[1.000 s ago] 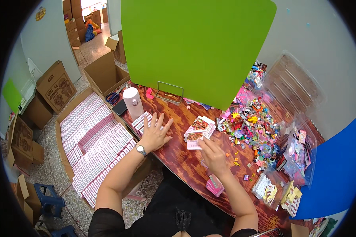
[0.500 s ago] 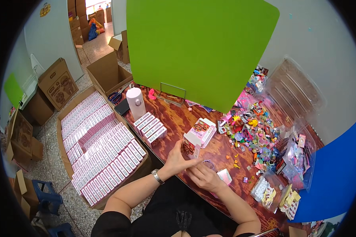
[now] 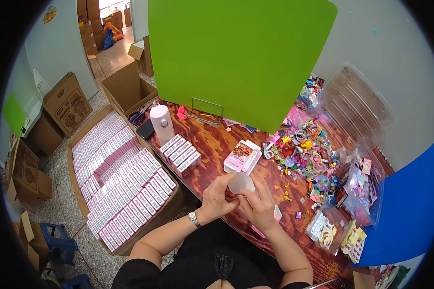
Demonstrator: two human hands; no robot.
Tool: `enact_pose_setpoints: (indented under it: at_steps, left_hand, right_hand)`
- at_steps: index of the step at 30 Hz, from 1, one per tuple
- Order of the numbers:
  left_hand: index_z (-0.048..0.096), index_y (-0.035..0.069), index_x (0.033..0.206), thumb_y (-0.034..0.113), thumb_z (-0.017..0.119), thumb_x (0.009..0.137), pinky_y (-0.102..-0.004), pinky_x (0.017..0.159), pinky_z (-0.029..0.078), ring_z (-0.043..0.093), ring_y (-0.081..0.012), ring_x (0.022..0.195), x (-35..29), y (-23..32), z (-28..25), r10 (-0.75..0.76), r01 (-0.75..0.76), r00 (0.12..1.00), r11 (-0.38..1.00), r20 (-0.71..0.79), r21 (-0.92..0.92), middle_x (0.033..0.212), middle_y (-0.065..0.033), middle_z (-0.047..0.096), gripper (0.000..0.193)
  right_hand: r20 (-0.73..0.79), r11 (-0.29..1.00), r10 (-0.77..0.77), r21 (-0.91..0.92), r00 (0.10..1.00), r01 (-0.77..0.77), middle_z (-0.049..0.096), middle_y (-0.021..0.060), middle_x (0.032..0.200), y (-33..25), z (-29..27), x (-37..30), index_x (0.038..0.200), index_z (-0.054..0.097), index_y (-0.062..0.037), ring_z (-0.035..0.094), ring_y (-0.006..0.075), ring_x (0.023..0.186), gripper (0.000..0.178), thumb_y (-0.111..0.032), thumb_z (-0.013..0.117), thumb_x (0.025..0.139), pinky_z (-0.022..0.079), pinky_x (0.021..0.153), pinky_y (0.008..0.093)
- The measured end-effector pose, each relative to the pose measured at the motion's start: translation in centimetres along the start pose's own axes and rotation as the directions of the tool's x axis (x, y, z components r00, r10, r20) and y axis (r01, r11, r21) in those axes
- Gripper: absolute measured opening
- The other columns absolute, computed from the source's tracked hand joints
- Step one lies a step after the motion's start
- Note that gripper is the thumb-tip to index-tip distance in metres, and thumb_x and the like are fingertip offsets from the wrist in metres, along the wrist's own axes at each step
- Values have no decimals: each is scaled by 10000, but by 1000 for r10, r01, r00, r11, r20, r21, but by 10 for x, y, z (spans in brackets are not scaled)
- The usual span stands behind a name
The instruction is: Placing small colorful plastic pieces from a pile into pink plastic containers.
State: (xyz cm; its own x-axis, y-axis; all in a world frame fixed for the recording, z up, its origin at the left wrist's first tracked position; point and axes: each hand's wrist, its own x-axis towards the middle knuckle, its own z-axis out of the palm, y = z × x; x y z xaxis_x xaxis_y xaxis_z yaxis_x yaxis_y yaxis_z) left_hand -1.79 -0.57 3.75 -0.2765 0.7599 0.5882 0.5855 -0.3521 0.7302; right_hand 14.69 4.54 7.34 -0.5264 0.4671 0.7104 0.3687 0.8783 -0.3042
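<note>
left hand (image 3: 219,197) and right hand (image 3: 259,206), half-curled, hold the open carton (image 3: 241,183); pinch its walls lightly to avoid creasing.

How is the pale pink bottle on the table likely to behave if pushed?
The pale pink bottle may tip if pushed near its top, being tall and narrow. Knocked over, it would probably roll, as its body looks round. Its smooth-looking walls suggest it is stiff.

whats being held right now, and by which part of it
A box, by its sides near the pale upper end: left grip on its left, right grip on its right.
</note>
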Motion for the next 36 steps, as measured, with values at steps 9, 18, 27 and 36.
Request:
enact_pose_setpoints:
  at_steps: [9,18,27,36]
  left_hand:
    - [580,113,1216,225,859,720,-403,722,569,675,-329,930,-4,1,-1,156,-174,978,977,140,126,1097,-123,617,579]
    - [473,36,1394,221,860,708,-429,791,554,652,-373,938,-11,-6,4,212,-218,975,966,59,137,1219,-196,612,809]
    - [378,-102,1461,172,838,651,-426,897,504,623,-370,1023,-13,-2,4,230,-261,964,921,135,289,1271,-249,593,971]
    - [286,-166,1487,194,809,678,-456,876,441,541,-385,1012,-18,-3,7,172,-222,971,911,169,347,1248,-263,532,1028]
  right_hand:
    - [254,499,571,648,781,-575,688,124,1130,10,1,-10,1180,654,36,669,174,999,247,-101,651,974,557,839,315]
    - [226,625,523,554,822,-550,665,90,1004,-5,3,-6,1122,708,-19,663,146,861,210,-65,692,918,537,752,278]
    - [143,872,339,323,930,-367,692,131,1007,-8,-1,-2,1104,721,-27,698,256,866,220,-24,703,885,553,743,325]
    - [112,881,333,316,936,-351,711,190,1159,-13,4,-25,1216,685,4,688,339,1064,295,-9,667,922,552,869,368]
